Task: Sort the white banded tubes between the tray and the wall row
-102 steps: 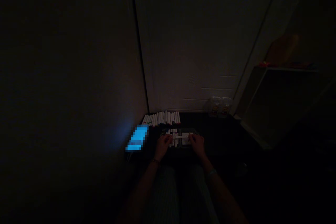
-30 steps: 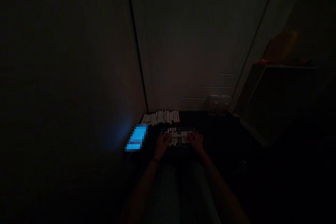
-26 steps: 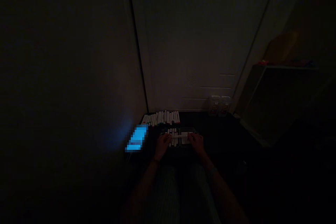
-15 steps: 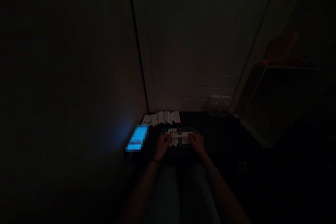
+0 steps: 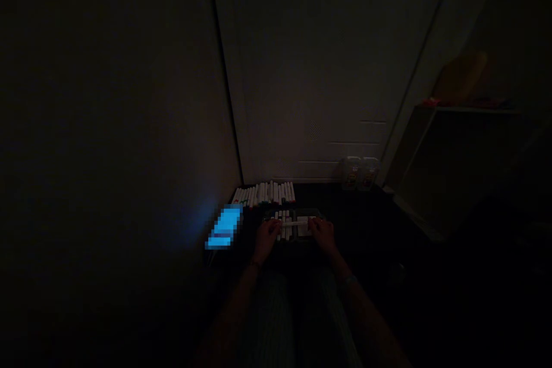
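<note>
A white marker (image 5: pixel 295 223) lies level between my two hands, above an open dark case (image 5: pixel 294 237). My left hand (image 5: pixel 268 234) pinches its left end, and my right hand (image 5: pixel 322 233) pinches its right end. In the left part of the case several white markers (image 5: pixel 283 233) stand side by side. A pale flat piece (image 5: pixel 303 230) shows in the right part, partly behind my right hand. The dim light hides the marker's tips and the fine detail of my fingers.
Behind the case a row of white markers (image 5: pixel 263 194) with coloured ends lies by the wall. A glowing, blurred screen (image 5: pixel 224 227) is at the left. Two clear containers (image 5: pixel 360 173) stand at the back right. A shelf (image 5: pixel 470 109) rises at the far right.
My hands keep their hold on the marker at nearly the same spot. The whole view has shifted very slightly.
</note>
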